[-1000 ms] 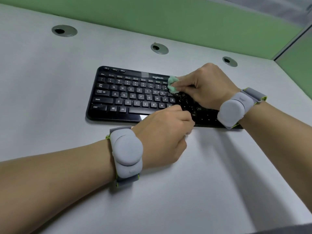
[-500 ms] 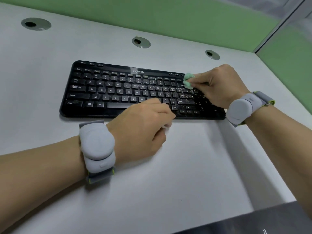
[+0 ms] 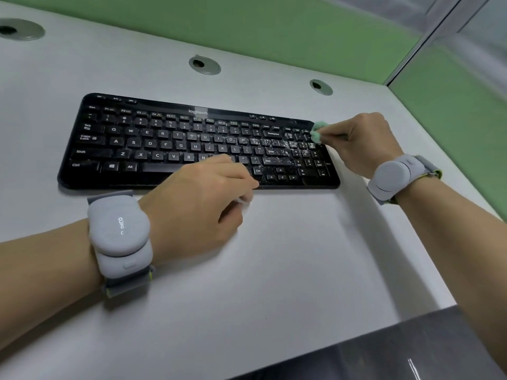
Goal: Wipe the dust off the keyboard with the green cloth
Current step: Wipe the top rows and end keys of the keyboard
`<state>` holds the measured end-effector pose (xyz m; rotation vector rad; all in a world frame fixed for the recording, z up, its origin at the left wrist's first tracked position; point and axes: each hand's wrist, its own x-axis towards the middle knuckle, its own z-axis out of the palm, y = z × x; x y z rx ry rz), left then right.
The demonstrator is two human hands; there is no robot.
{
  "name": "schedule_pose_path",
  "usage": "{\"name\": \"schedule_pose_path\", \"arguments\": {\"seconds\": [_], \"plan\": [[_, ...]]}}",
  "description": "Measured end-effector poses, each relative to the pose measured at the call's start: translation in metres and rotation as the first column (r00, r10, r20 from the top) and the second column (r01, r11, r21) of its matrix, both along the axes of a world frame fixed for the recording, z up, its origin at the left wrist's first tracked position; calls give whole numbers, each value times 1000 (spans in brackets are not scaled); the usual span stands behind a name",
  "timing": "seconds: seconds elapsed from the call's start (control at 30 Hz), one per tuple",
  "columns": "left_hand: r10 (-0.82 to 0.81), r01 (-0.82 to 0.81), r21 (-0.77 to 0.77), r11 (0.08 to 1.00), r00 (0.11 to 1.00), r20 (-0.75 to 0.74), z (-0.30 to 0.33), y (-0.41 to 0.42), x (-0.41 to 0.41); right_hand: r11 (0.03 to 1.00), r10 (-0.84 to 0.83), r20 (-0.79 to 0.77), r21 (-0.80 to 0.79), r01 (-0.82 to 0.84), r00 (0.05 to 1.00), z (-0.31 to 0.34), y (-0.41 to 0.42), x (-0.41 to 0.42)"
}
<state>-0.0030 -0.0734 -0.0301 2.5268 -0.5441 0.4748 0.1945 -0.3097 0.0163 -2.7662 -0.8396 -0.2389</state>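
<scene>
A black keyboard (image 3: 164,144) lies on the white desk (image 3: 274,256), with white dust speckled over its right-hand keys around the enter key and number pad. My right hand (image 3: 356,141) pinches a small bunched green cloth (image 3: 317,132) and presses it on the keyboard's upper right corner. My left hand (image 3: 200,198) rests curled against the keyboard's front edge near the middle, its fingertips touching the lower key row. Both wrists carry grey strapped bands.
Three round cable grommets (image 3: 204,65) sit in the desk behind the keyboard. A green partition (image 3: 274,31) runs along the back and the right side. The desk's front edge (image 3: 356,341) drops off at the lower right.
My right hand has swept the green cloth rightward across the upper key rows, from the keyboard's middle to its right corner. My left hand stayed at the front edge.
</scene>
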Motion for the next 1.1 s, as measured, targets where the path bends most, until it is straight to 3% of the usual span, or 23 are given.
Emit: {"name": "schedule_pose_path", "arguments": {"seconds": [0.23,0.37,0.7,0.97,1.1], "plan": [[-7,7,-2,1000,1000,3,1,0,-1,997,-43,38,69,41,998,-10,-4,-16],[-11,11,-13,1000,1000,7,1,0,0,998,-57,120,14,55,991,-17,-10,-32],[1,-1,-26,1000,1000,15,1,-1,-1,996,82,278,5,-87,957,-24,-27,-69],[-10,10,-29,1000,1000,10,0,-1,-1,987,9,265,150,-50,964,-29,-22,-70],[-18,18,-31,999,1000,10,1,0,0,909,-70,129,416,10,989,-21,-18,-62]]}}
